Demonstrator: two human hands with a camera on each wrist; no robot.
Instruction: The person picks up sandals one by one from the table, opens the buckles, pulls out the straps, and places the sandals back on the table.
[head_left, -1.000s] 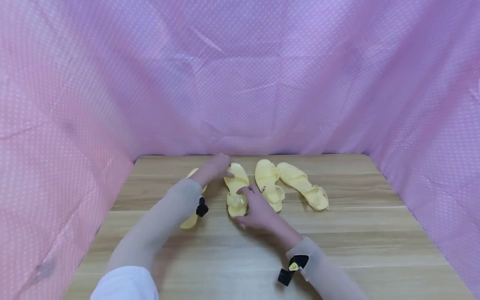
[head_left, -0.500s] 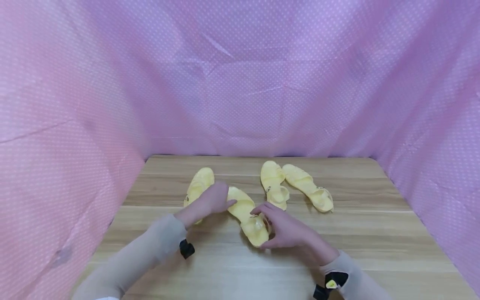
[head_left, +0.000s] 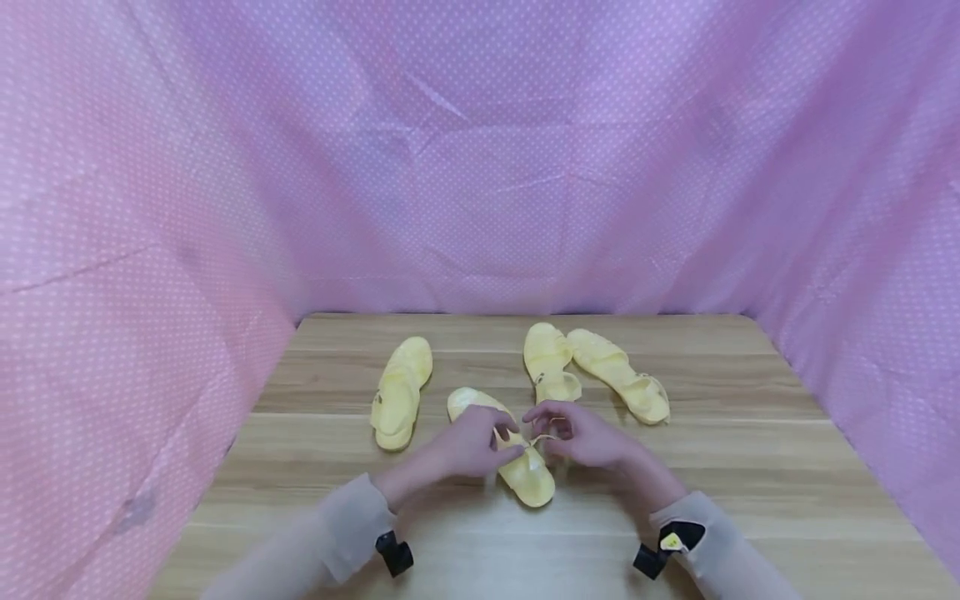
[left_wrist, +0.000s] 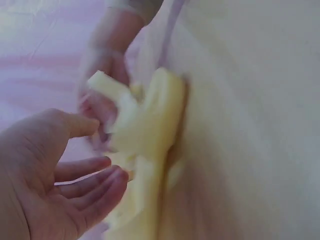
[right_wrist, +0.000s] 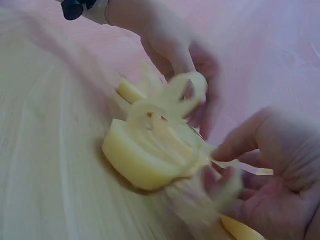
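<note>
A pale yellow sandal (head_left: 529, 485) lies slantwise on the wooden table between my two hands, its toe pointing to the far left. My right hand (head_left: 588, 437) is at its ankle part and pinches the thin loose strap (right_wrist: 257, 170) between thumb and fingers, as the right wrist view shows. Over the sandal's middle is my left hand (head_left: 468, 442). Its fingers (left_wrist: 95, 177) are loosely bent, thumb apart, close to the straps in the left wrist view, with nothing visible held. Blur hides whether they touch the sandal.
Another yellow sandal (head_left: 401, 393) lies at the left. Two more, a nearer one (head_left: 548, 354) and one angled right (head_left: 618, 375), lie behind my right hand with toes close together. A pink dotted cloth (head_left: 480, 183) encloses the table's (head_left: 750, 467) back and sides.
The middle sandal has come toward me and turned, its heel now to the right. My left hand has come nearer, down over it; my right hand has moved from its heel to the strap.
</note>
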